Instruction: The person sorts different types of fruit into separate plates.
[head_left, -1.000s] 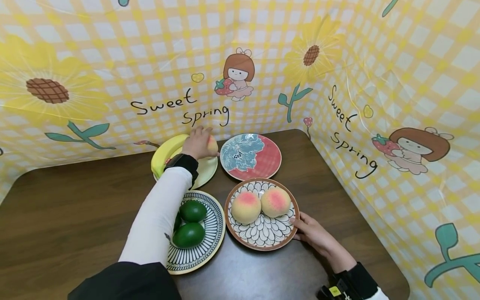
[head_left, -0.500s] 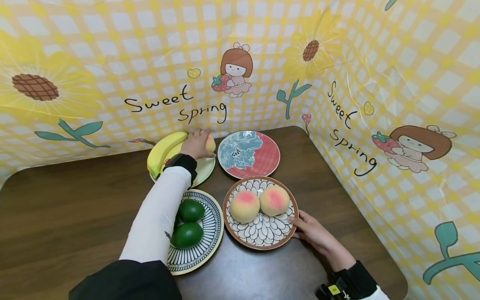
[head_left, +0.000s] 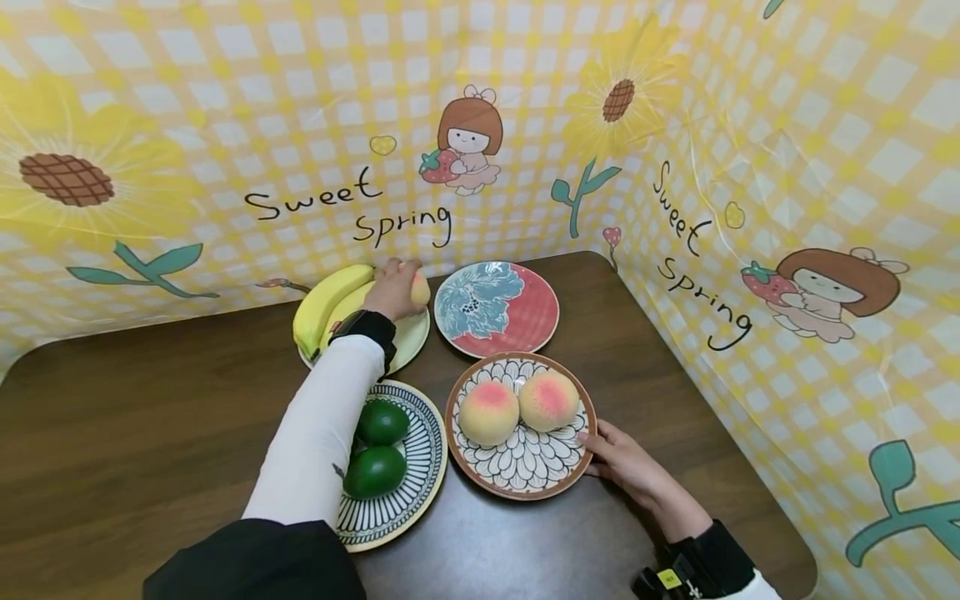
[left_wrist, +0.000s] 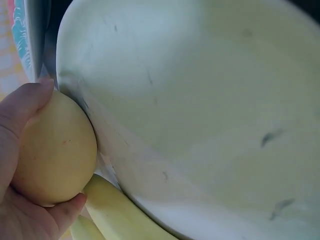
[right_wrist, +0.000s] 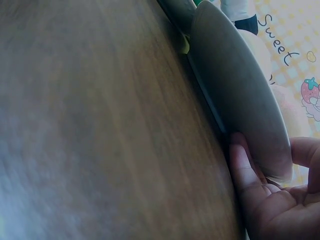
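1. Yellow-pink peach (head_left: 422,288) is upper centre-left of the head view, at the upper-right rim of the pale plate (head_left: 412,337). Bananas (head_left: 327,307) lie along that plate's left side.
2. Left hand (head_left: 393,290) is gripping the peach: thumb one side, finger curled round the other, clear in the left wrist view. Can't tell if the fruit bears on the plate or is off it.
3. Right hand (head_left: 626,467), lower right of centre, pinches the right rim of the brown-rimmed plate (head_left: 517,477), thumb over, fingers under. Two peaches (head_left: 488,417) sit side by side on its upper half. Can't tell if the rim is raised off the table (head_left: 150,433).
4. Step in hand, my read: picking a third peach off the pale plate to join the pair, right hand steadying the receiver.
5. Next move should be: lift clear of the bananas, carry down-right in the frame past the red-and-blue plate (head_left: 534,312), lower onto the bare lower half beside the pair. Right hand holds the rim steady.
6. Risks: fingertip looks to be touching a banana, could drag it. Round fruit may roll on release. Left sleeve (head_left: 318,433) crosses the striped plate (head_left: 425,471) with green fruits (head_left: 382,422), lower centre-left; forearm needs clearance.
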